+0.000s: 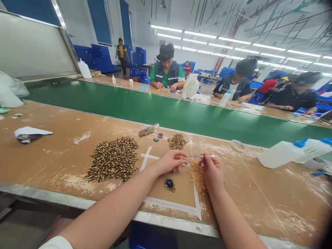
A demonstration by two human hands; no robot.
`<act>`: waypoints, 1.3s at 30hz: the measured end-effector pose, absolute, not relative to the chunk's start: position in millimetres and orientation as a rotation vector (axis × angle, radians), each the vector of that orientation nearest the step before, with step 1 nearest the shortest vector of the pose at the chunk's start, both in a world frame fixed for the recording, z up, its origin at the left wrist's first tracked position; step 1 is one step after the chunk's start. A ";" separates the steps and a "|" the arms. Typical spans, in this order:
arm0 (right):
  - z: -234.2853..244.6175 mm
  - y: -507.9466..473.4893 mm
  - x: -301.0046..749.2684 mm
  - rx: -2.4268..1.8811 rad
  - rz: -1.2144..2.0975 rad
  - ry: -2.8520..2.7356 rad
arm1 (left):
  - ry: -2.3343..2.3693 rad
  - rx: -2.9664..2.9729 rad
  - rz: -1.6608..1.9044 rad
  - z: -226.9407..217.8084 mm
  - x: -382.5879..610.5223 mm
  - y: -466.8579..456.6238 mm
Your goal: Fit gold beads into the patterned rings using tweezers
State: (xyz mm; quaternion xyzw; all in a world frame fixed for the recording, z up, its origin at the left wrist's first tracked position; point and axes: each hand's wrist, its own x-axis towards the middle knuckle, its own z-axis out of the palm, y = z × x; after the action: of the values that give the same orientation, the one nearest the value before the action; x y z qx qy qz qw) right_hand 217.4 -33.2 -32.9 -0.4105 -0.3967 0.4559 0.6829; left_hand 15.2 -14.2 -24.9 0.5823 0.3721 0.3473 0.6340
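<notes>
In my right hand is a pair of metal tweezers, its tips pointing left toward my left hand. The left fingers are pinched together on something too small to make out. Beneath the right hand spreads a pile of small tan beads. A small round black dish with dark contents sits below the left hand, a brown smear beside it. To the left lies a large heap of small dark-and-cream pieces; a smaller heap of brownish pieces is beyond my hands.
White tape marks a frame on the brown tabletop. Two small round caps and a flat scraper-like piece lie near the green belt. White bottles and a tape roll are at right. Co-workers sit across the belt.
</notes>
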 end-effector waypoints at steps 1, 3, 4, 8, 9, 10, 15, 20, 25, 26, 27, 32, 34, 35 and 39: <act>-33.7 -33.0 217.3 -0.937 1.007 -0.914 | 0.851 1.335 0.788 -24.2 15.0 -14.5; -34.2 -33.4 217.2 -0.959 0.983 -0.957 | 0.856 1.342 0.777 -22.4 14.7 -15.5; -34.0 -33.7 217.2 -0.966 0.974 -0.971 | 0.861 1.344 0.775 -21.5 14.6 -16.0; -32.2 -35.4 216.7 -0.999 0.936 -0.977 | 0.879 1.337 0.778 -18.6 14.4 -16.8; -31.7 -35.7 216.5 -1.009 0.927 -0.984 | 0.884 1.335 0.778 -18.1 14.4 -16.8; -31.4 -35.9 216.3 -1.020 0.918 -0.989 | 0.889 1.332 0.777 -17.7 14.5 -16.8; -31.7 -35.8 216.2 -1.036 0.905 -0.982 | 0.893 1.330 0.765 -16.0 15.0 -17.3; -33.5 -33.6 217.1 -1.023 0.912 -0.991 | 0.887 1.358 0.766 -19.2 15.1 -15.8; -33.8 -32.4 217.2 -1.028 0.915 -0.993 | 0.850 1.346 0.767 -21.6 14.3 -14.0; -33.7 -32.4 217.1 -1.030 0.913 -0.994 | 0.847 1.345 0.767 -21.2 14.1 -14.1; -33.4 -32.5 217.0 -1.032 0.912 -0.996 | 0.846 1.343 0.766 -20.5 13.9 -14.3; -31.5 -33.7 216.5 -1.040 0.913 -1.016 | 0.850 1.331 0.772 -17.8 13.2 -15.7; -30.8 -34.1 216.5 -1.036 0.915 -1.016 | 0.847 1.328 0.774 -17.8 13.0 -15.8; -30.5 -34.4 216.4 -1.034 0.916 -1.013 | 0.845 1.326 0.775 -18.0 12.9 -15.7; -28.9 -35.7 215.9 -1.044 0.914 -1.018 | 0.843 1.298 0.793 -18.5 11.7 -14.3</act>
State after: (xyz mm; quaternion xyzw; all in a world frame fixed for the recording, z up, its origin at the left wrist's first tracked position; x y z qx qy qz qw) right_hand 215.9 -35.7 -28.9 -0.4598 -0.4484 0.4028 0.6521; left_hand 11.7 -14.3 -18.5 0.5703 0.3705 0.3485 0.6451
